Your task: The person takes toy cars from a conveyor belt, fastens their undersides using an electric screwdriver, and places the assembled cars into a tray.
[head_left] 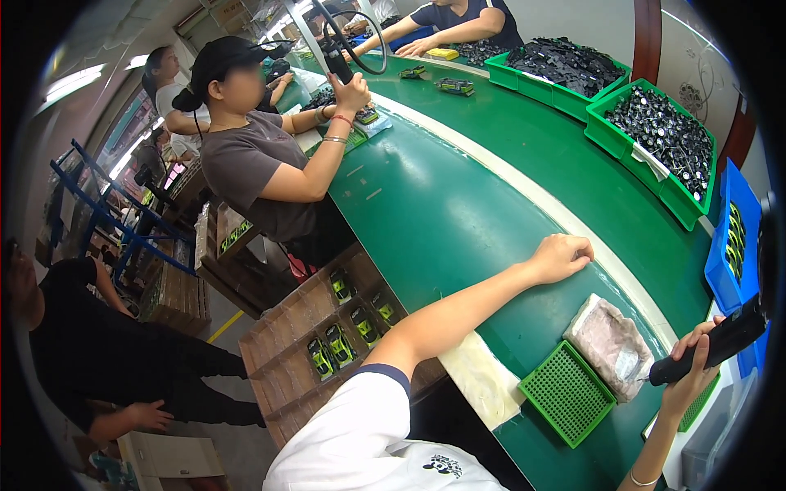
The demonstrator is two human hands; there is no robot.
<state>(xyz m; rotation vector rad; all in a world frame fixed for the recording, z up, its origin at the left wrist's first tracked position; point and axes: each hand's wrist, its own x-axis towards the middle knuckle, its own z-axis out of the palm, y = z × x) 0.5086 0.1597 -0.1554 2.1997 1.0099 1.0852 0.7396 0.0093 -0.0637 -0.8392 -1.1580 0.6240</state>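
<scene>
My right hand (692, 368) is wrapped around a black electric screwdriver (711, 344). The tool slants down to the left, its thin tip at the right edge of a padded, cloth-like tray (602, 331) with a pale hollow. What lies in that hollow is too unclear to name. On the green bench, close to the pale divider strip, my left hand (558, 259) rests with its fingers curled in, and no object shows in it. Below the padded tray stands a green perforated basket (567, 394). A cream cloth (481, 378) lies left of the basket.
Green bins of black parts (565, 69) and small metallic-looking parts (655, 135) stand across the green belt (508, 131). A blue bin (725, 245) is at the right. Toy cars sit in a partitioned wooden tray (278, 344). A co-worker (262, 155) handles another tool at far left.
</scene>
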